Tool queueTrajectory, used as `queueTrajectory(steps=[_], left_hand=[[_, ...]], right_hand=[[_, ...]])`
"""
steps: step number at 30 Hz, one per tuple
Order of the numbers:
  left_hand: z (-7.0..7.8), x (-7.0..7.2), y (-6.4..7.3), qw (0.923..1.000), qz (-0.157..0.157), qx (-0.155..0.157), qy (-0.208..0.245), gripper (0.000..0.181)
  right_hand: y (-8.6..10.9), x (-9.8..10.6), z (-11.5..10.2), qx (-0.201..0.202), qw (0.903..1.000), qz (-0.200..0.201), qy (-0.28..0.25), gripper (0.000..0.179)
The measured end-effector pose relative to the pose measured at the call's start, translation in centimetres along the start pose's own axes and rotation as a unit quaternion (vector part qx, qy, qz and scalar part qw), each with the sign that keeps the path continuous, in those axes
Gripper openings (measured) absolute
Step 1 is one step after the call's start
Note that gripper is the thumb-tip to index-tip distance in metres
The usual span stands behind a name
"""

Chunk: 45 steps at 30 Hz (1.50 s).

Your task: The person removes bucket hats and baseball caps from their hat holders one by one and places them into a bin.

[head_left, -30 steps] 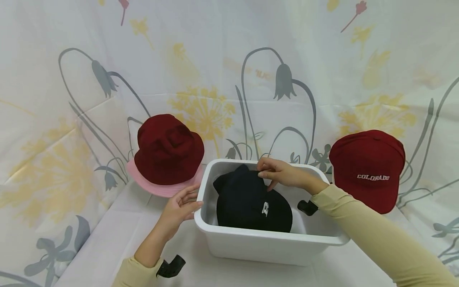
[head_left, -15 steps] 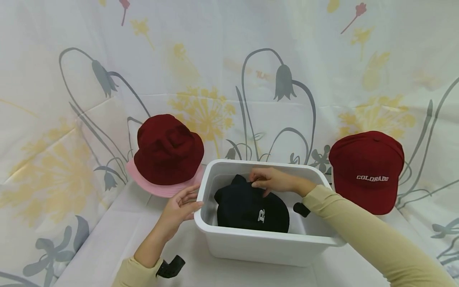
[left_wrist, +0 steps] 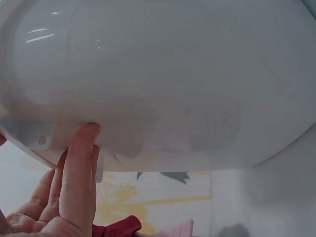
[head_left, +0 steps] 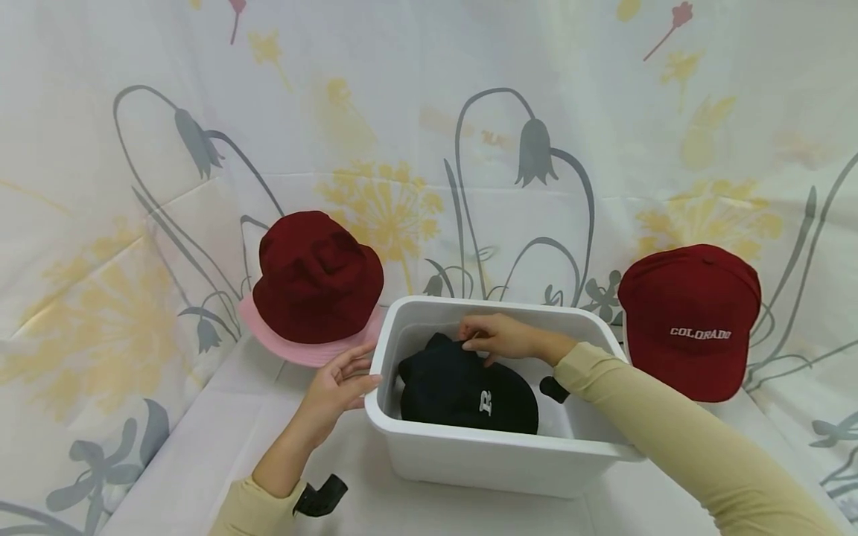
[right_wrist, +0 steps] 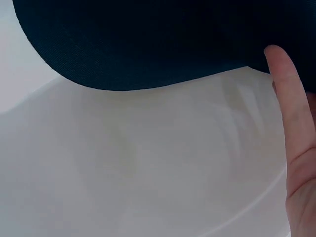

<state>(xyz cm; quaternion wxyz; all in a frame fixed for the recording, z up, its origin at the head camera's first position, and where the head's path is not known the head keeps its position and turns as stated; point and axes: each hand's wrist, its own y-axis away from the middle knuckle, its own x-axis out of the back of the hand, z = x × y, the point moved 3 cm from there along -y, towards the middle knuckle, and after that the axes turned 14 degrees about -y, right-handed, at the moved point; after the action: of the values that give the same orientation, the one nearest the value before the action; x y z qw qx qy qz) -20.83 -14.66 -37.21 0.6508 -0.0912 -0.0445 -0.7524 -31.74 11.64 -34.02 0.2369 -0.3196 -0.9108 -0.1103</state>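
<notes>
A black baseball cap (head_left: 439, 387) with a white letter R sits inside a white plastic tub (head_left: 496, 439), its brim toward the right. My right hand (head_left: 499, 339) reaches over the tub and pinches the top of the cap's crown. In the right wrist view, a finger (right_wrist: 291, 108) lies against the dark cap, above the tub's pale inside. My left hand (head_left: 331, 387) touches the tub's left end at the rim. Seen from the left wrist, its fingers (left_wrist: 78, 177) are fairly straight, one fingertip against the outer wall under the rim.
A dark red bucket hat (head_left: 318, 279) rests on a pink brim (head_left: 288, 346) behind my left hand. To the tub's right, a dark red cap (head_left: 690, 313) lettered COLORADO leans near the flower-printed backdrop (head_left: 429, 112). The tub stands on a white surface (head_left: 362, 491).
My right hand has moved down and left into the tub, bringing the black cap lower with it. My left hand stays at the tub's left rim.
</notes>
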Motion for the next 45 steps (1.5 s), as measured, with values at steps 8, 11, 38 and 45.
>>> queueTrajectory(steps=[8,11,38,45], left_hand=[[0.1,0.0,0.0,0.9999,-0.004,-0.008,0.005,0.057],[0.2,0.0,-0.1,0.9999,-0.006,-0.009,0.003,0.057],[-0.1,0.0,0.1,1.0,-0.001,-0.003,0.001,0.056],[-0.1,0.0,0.1,1.0,0.001,-0.002,-0.005,0.056]], right_hand=[[-0.7,-0.1,-0.2,0.028,0.9979,0.012,0.056,0.009],[-0.7,0.0,-0.2,0.037,0.9966,0.016,0.072,0.016],[-0.7,-2.6,-1.5,0.144,0.9732,-0.112,0.14,0.042],[-1.4,-3.8,-1.6,0.119,0.9649,-0.139,0.188,0.047]])
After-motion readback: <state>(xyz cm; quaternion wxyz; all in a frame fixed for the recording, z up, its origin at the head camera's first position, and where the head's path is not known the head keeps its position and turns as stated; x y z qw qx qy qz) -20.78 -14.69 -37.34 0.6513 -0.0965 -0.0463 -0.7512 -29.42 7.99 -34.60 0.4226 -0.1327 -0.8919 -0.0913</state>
